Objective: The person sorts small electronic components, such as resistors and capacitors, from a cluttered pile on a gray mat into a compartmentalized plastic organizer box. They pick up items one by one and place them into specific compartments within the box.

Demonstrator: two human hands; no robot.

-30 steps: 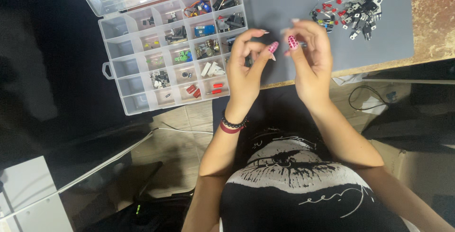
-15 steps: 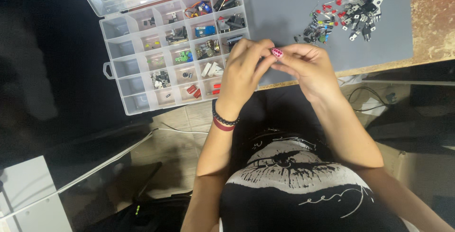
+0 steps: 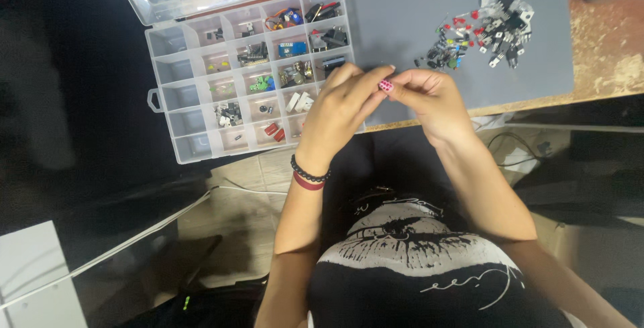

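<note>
Your left hand (image 3: 339, 103) and right hand (image 3: 429, 96): fingertips pinched together, held item hidden | beside compartment box (image 3: 201, 147) | above grey mat (image 3: 402, 19)

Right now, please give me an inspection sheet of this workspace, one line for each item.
Surface: grey mat on a worn wooden table.
Job's things: something tiny between the fingertips, too small to tell.
Clutter: pile of small electronic parts on the mat; clear compartment box, lid open, partly filled.
Grips: left hand and right hand meet, fingertips pinched together.
Cables: white cable and dark cable below the table.
Surroundings: dark floor, white panel.
</note>
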